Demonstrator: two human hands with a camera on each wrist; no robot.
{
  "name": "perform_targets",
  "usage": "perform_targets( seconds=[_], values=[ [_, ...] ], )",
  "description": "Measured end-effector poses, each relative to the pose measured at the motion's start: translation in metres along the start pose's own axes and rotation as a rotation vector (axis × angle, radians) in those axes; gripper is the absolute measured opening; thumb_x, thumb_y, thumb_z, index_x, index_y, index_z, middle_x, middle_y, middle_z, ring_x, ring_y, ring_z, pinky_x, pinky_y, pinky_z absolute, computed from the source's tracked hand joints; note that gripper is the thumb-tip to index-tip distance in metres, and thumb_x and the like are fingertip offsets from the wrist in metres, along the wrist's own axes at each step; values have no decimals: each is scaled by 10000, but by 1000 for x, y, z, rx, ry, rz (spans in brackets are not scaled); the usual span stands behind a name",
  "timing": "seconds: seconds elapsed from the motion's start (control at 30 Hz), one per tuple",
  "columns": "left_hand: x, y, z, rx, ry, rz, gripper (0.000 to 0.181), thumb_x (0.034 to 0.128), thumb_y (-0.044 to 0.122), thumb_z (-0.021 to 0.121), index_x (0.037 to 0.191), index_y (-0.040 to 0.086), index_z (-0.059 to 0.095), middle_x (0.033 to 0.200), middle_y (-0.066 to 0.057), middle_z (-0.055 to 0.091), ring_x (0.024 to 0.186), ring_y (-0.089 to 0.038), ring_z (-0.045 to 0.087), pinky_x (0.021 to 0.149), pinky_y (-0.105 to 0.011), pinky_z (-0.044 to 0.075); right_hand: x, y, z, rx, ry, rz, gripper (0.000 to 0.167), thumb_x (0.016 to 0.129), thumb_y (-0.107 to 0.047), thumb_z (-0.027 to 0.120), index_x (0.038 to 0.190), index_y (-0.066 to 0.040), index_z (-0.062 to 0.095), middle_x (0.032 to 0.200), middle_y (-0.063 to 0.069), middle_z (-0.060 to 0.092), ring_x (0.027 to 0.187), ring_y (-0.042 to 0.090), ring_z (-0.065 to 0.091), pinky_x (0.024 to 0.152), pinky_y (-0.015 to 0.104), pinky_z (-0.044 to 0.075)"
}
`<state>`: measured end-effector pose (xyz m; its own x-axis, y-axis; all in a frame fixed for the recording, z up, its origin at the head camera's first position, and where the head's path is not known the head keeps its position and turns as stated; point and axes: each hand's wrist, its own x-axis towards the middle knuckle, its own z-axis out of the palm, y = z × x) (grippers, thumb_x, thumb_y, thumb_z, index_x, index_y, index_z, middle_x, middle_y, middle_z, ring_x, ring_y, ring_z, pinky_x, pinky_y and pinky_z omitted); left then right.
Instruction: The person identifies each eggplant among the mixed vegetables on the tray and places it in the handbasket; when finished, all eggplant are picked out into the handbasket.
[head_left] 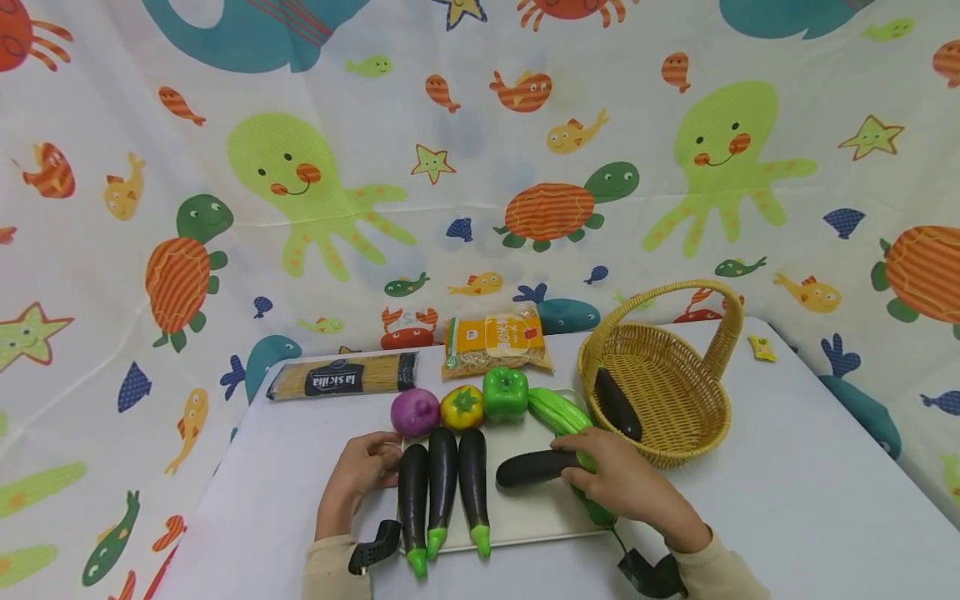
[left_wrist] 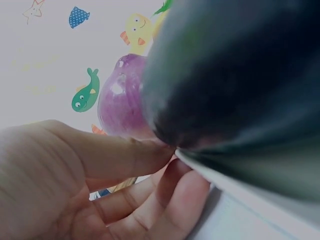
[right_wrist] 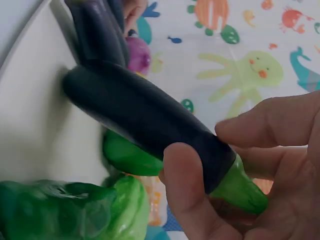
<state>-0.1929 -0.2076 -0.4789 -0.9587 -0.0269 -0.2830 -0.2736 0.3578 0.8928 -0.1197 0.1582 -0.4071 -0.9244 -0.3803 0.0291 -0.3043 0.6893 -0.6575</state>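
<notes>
My right hand [head_left: 626, 475] grips an eggplant [head_left: 534, 468] near its green stem, above the right part of a white tray [head_left: 525, 533]; the right wrist view shows thumb and fingers round this eggplant [right_wrist: 140, 110]. Three more eggplants [head_left: 442, 479] lie side by side at the tray's left, stems toward me. My left hand [head_left: 362, 475] pinches the tray's left edge, thumb on top and fingers below in the left wrist view [left_wrist: 125, 175]. Along the back are a purple onion [head_left: 415, 412], a yellow pepper [head_left: 462, 407], a green pepper [head_left: 506, 393] and a green ridged vegetable [head_left: 557, 410].
A wicker basket [head_left: 675, 392] with an eggplant [head_left: 618, 405] inside stands right of the tray. Behind lie a spaghetti pack [head_left: 343, 376] and an orange-labelled bag [head_left: 497, 340]. A small yellow packet [head_left: 762, 348] sits at the back right. Another green pepper [right_wrist: 55, 212] is near my right hand.
</notes>
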Motion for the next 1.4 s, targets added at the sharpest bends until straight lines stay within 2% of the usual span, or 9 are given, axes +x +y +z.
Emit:
perform_targets(
  seconds=[0.17, 0.33, 0.43, 0.63, 0.8, 0.93, 1.13, 1.27, 1.4],
  values=[
    [0, 0, 0, -7, -2, -6, 347, 957, -106, 533, 1296, -112, 605, 942, -109, 704, 805, -185, 647, 638, -339, 625, 0, 3, -10, 222, -41, 83, 355, 961, -71, 671, 1293, 52, 640, 1170, 221, 651, 600, 162, 639, 551, 258, 519],
    [0, 1, -1, -4, -6, -6, 349, 957, -106, 529, 1298, -114, 603, 942, -112, 704, 805, -187, 647, 639, -341, 626, -2, 6, -14, 245, -20, 82, 261, 927, -46, 712, 1178, 18, 675, 1031, 142, 635, 580, 122, 615, 533, 270, 541],
    [-1, 1, -1, 4, -5, -3, 351, 954, -110, 522, 1296, -115, 603, 941, -116, 708, 804, -192, 648, 639, -344, 627, -3, 8, -17, 256, -8, 57, 252, 930, 3, 679, 1181, -20, 686, 1067, 140, 628, 610, 121, 615, 545, 276, 546],
    [-1, 0, -1, 15, -2, -2, 359, 948, -114, 513, 1295, -113, 604, 943, -123, 714, 803, -198, 647, 642, -347, 627, -2, 11, -20, 206, 12, -1, 207, 968, -59, 669, 1165, -92, 722, 1172, 107, 656, 711, 114, 560, 601, 254, 501],
    [0, 0, 0, 11, -3, -6, 351, 955, -106, 525, 1297, -111, 603, 944, -118, 711, 806, -197, 653, 647, -353, 630, 1, 12, -16, 118, 113, -34, 102, 956, -74, 695, 1038, -108, 747, 1036, 8, 691, 777, 105, 526, 638, 250, 483],
    [1, 0, 0, 7, 0, -5, 344, 956, -104, 532, 1292, -109, 607, 943, -118, 709, 806, -194, 656, 646, -351, 630, 4, 12, -11, 66, 192, -52, 93, 913, -25, 730, 953, -109, 735, 923, -38, 695, 830, 94, 606, 665, 268, 515],
    [1, -1, 0, 11, 4, -9, 336, 961, -98, 535, 1289, -102, 611, 942, -117, 697, 796, -187, 649, 643, -344, 629, 5, 13, -6, 58, 176, -37, 139, 877, 22, 742, 960, -88, 726, 947, 6, 708, 811, 113, 607, 642, 256, 513],
    [1, 0, 0, 13, 2, -11, 338, 960, -102, 534, 1289, -106, 610, 941, -120, 696, 790, -187, 648, 646, -343, 630, 5, 13, -3, 80, 160, -36, 190, 867, 43, 746, 1024, -60, 723, 1007, 48, 716, 898, 171, 654, 692, 273, 558],
    [1, 1, 0, 11, 1, -12, 342, 955, -108, 533, 1288, -112, 608, 934, -119, 697, 783, -187, 649, 642, -342, 629, 6, 14, -1, 89, 185, -42, 211, 885, 41, 737, 1068, -62, 715, 1037, 48, 706, 891, 153, 642, 699, 267, 558]
  ],
)
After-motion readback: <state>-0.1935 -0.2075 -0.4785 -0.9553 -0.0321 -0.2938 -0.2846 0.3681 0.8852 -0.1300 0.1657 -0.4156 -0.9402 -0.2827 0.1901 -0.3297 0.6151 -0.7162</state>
